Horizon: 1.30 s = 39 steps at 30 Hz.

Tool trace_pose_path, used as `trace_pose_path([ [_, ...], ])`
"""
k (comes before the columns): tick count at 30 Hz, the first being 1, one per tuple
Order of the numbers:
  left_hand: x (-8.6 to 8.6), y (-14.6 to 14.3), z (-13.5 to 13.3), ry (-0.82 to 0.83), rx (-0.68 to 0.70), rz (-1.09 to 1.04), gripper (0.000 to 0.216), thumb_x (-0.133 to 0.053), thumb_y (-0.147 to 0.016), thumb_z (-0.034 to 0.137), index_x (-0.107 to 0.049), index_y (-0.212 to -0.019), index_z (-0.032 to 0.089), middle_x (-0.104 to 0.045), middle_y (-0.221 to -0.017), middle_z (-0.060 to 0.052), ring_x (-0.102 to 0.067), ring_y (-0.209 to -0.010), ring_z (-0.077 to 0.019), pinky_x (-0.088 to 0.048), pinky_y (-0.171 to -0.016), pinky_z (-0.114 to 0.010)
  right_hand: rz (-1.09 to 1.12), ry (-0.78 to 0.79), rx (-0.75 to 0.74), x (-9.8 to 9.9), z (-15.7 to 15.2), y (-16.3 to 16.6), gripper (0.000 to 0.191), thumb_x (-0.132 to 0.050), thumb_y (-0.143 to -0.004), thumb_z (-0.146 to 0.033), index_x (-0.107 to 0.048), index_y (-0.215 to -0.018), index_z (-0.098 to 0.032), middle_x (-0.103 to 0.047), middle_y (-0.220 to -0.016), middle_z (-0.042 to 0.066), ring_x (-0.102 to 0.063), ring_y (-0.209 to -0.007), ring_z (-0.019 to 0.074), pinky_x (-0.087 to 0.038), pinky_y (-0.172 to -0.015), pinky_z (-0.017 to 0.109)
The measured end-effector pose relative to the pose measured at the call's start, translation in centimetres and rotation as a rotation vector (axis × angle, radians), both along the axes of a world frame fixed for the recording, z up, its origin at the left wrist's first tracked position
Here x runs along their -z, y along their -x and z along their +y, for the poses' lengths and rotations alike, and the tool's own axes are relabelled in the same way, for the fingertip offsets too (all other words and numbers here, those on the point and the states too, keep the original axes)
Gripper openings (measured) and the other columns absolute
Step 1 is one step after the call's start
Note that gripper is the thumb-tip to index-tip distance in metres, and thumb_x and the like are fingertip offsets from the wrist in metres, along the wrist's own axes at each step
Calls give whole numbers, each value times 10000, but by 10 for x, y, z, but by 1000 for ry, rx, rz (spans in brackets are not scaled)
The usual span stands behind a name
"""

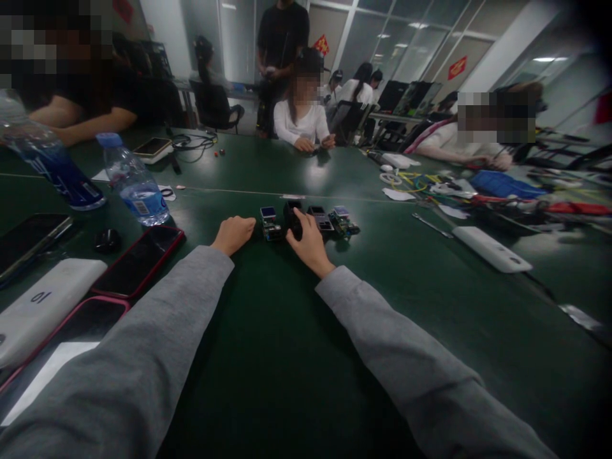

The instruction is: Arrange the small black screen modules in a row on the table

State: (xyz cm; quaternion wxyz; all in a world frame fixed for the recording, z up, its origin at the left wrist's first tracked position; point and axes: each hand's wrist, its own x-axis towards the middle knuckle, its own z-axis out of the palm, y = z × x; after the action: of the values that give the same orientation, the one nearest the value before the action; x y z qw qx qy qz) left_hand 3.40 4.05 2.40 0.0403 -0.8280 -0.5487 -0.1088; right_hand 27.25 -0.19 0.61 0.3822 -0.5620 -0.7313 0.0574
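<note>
Both my arms, in grey sleeves, reach forward over a dark green table [268, 357]. My left hand [233, 233] rests on the table as a loose fist, just left of a small module with a blue screen [270, 224]; nothing shows in it. My right hand [308, 242] has its fingers wrapped round a small black boxy part [292, 218]. Right of it lie two more small circuit modules [320, 218] [345, 220] in a row.
On the left lie a red-cased phone [138, 260], a pink-cased phone [90, 319], a white power bank [43, 306], another phone [29, 237] and two water bottles [136, 185] [45, 156]. On the right are a white bar-shaped device [492, 248] and tangled cables [478, 191]. Other people sit round the table's far side.
</note>
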Motion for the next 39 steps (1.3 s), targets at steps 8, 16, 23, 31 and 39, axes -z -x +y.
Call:
trace_pose_path([
  [8,3,-1,2,55,-35,-30,190,-470,-1018,231,-654,-1066,225,-723,-883,-77,-693,-780,-233,-455,-679,-305,-201,-131,-3,1,-1,4,568,-596,-980,-271,-485,-1525,-158,-377,-1569,208,-320,-1494,413,-376,-1204,647],
  [16,-2,-6,-3,59,-56,-9,298,-436,-1044,243,-623,-1277,231,-759,-985,-110,-744,-899,-280,-523,-766,-348,-368,-204,-221,-12,-21,17,340,-529,-1040,-262,-623,-1361,-200,-617,-1380,116,-437,-1417,314,-376,-1176,530],
  [23,-3,-6,-3,54,-43,3,368,-424,-1057,253,-591,-1385,243,-769,-1036,-130,-754,-941,-297,-544,-779,-361,-401,-188,-256,-12,-20,16,381,-511,-1065,-261,-589,-1426,-170,-616,-1421,120,-454,-1416,298,-360,-1169,507],
  [31,-3,-6,-4,53,-43,-2,404,-439,-1051,235,-569,-1433,253,-772,-1027,-123,-755,-928,-282,-547,-790,-353,-411,-161,-272,-14,-21,17,435,-520,-1064,-282,-549,-1484,-170,-586,-1465,123,-435,-1437,292,-371,-1181,497],
  [39,-2,-5,-2,86,-34,-35,408,-446,-1054,235,-583,-1438,237,-765,-983,-113,-750,-857,-257,-542,-749,-330,-260,-117,-81,-7,-14,-2,415,-433,-1067,-252,-572,-1444,-149,-560,-1492,146,-467,-1421,303,-438,-1153,531],
])
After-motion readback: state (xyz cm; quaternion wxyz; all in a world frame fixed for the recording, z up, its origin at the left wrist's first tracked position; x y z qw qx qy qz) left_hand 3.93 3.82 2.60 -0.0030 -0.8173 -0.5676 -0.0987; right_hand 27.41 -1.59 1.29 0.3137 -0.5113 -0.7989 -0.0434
